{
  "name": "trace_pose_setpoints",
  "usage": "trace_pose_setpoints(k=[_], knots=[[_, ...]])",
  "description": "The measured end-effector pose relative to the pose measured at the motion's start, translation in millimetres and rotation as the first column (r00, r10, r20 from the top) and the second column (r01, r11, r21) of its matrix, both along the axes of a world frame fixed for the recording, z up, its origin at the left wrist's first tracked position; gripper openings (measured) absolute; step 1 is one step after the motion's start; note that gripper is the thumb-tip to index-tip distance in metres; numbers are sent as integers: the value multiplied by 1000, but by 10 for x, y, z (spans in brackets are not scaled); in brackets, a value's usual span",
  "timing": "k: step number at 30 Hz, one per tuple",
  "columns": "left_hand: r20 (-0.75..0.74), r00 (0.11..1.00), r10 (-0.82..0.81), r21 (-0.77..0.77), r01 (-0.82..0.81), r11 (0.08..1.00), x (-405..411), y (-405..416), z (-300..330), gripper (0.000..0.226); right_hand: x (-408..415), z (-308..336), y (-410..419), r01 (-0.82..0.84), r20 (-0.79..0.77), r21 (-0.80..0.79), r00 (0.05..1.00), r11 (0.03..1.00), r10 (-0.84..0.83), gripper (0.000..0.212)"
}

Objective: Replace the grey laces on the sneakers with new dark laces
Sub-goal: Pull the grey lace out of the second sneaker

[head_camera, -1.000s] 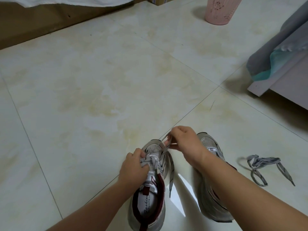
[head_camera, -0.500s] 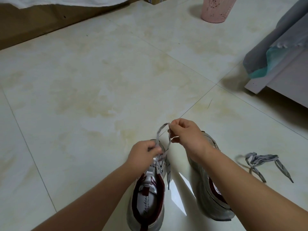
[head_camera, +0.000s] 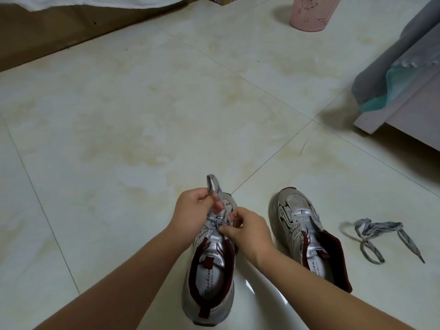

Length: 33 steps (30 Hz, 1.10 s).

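From the head view, the hands have changed roles since half a second ago: the left hand (head_camera: 194, 210), which then pressed low on the shoe, now holds a raised loop of the grey lace (head_camera: 215, 189) pinched in its curled fingers, while the right hand (head_camera: 247, 231), which then held that loop up, has dropped and pinches the lace at the eyelets with thumb and forefinger. The two hands sit close together over the front of the left sneaker (head_camera: 209, 279), which stands on the tiled floor (head_camera: 119, 139) between the forearms, heel toward the camera. With the right arm moved aside, the right sneaker (head_camera: 302, 227) now shows almost whole, just beside the first; no lace is visible in it. The removed grey lace (head_camera: 376, 231) lies in loose loops on the floor right of that sneaker, much where it lay before. The toe and lower eyelets of the left sneaker are hidden behind the hands, so how far it is unlaced cannot be told. The pink bin (head_camera: 314, 13) is cut off by the top edge, and grey and teal cloth (head_camera: 390, 75) draped on furniture runs out at the right.
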<state>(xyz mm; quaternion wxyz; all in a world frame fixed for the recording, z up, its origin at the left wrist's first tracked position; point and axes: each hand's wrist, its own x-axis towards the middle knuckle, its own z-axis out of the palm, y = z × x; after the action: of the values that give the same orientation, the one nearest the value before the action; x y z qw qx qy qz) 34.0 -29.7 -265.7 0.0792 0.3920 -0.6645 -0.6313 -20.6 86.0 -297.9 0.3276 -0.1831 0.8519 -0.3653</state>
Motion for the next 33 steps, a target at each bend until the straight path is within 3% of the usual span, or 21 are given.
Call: trace_pose_setpoints(k=[3,5,8,13,16,18,21,23,25,27,31,33], knots=[[110,994,21,-232,5,973,39,0,-144,22,-8,10,-43,-25,-158,62,987,998,35,30],[246,968,-43,-372,136,918,107,53,-263,20,-42,11,-37,-20,-185,66,982,998,32,37],[371,916,-153,-441,318,839,216,138,-396,22,-77,49,-7,-33,-224,85,973,996,52,36],[411,900,-142,-505,355,787,253,146,-440,10,-281,214,19,-27,-467,131,880,991,86,29],[407,903,-139,-468,337,817,263,149,-464,14,-442,332,60,71,-538,66,842,995,-25,27],[392,912,-122,-433,300,850,268,142,-483,17,-587,334,71,226,-471,-68,851,972,-231,26],[353,932,-79,-388,222,894,264,142,-487,25,-659,318,57,418,-85,-262,888,870,-453,24],[324,945,-55,-385,185,904,268,145,-488,17,-547,260,57,351,170,-213,932,912,-320,21],[305,951,-43,-376,162,912,276,138,-489,8,-350,160,68,139,285,-104,953,985,-104,19],[300,953,-39,-368,153,917,279,122,-502,7,-186,45,54,19,290,-53,957,998,-3,18],[341,939,-47,-383,184,905,265,120,-525,14,-44,-58,-23,-60,10,8,998,998,60,32],[345,938,-43,-387,184,903,263,111,-542,11,-49,-71,-36,-22,-33,-66,999,998,20,26]])
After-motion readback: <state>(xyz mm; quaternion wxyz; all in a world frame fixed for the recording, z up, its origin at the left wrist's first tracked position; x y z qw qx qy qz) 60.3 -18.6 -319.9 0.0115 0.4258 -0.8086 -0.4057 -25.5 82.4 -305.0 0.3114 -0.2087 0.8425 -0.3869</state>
